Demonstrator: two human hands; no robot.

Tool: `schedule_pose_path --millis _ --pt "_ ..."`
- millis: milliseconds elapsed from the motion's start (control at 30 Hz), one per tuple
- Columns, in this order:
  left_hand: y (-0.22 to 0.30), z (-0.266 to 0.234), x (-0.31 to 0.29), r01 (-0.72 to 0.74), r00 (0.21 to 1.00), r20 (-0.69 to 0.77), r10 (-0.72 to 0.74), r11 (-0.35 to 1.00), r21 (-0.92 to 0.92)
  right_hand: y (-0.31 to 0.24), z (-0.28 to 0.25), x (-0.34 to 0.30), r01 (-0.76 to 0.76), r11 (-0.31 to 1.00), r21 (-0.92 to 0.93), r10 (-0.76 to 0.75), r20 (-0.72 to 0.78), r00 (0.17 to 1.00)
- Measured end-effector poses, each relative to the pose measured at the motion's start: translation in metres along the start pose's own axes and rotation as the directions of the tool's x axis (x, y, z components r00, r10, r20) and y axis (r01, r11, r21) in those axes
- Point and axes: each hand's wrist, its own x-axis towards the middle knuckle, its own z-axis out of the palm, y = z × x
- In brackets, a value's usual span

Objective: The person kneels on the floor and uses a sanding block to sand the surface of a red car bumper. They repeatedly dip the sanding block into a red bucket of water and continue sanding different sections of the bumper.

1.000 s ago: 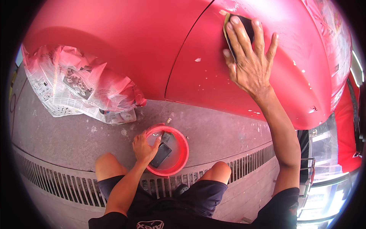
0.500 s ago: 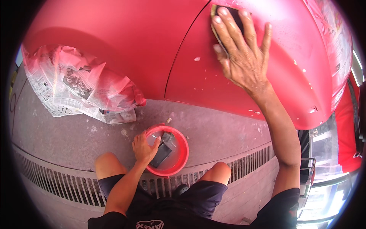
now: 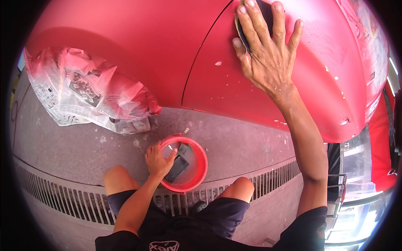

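Against the red-painted car panel [image 3: 234, 90], right of the dark panel seam, my right hand [image 3: 270, 58] lies with its fingers spread over a black sanding pad [image 3: 266, 16]. A thin pale edge, like sandpaper, shows along the pad's left side; its underside is hidden. Pale flecks and wet marks dot the paint. My left hand [image 3: 160, 162] rests low at the left of a red bucket [image 3: 202, 167], fingers over the rim and thumb reaching inside. Cloudy water fills the bucket, with a dark rectangular block [image 3: 177, 168] and a smaller grey piece [image 3: 183, 148] in it.
Paint-dusted newspaper and plastic masking [image 3: 90, 94] covers the wheel area at the left. More masking [image 3: 370, 54] wraps the panel's right end. A drain grate [image 3: 268, 184] crosses the concrete floor by my knees. A dark rack [image 3: 337, 188] stands at the right.
My right hand has shifted slightly up and to the right on the panel with the sanding pad beneath it. The left hand stays at the bucket rim.
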Motion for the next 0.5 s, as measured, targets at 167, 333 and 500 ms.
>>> schedule_pose_path --millis 167,333,500 --pt "-0.002 0.001 0.000 -0.007 1.000 -0.010 0.007 1.000 0.013 0.020 0.014 -0.022 -0.003 0.988 -0.156 0.010 0.049 0.999" --pt "-0.003 -0.002 -0.001 -0.010 1.000 -0.014 0.010 1.000 0.009 0.003 -0.004 0.005 -0.072 0.996 -0.059 0.077 0.090 0.993" --pt "0.000 0.000 0.000 0.015 1.000 0.013 -0.015 1.000 -0.001 0.023 -0.010 -0.016 -0.075 0.988 -0.133 0.102 0.211 0.972"
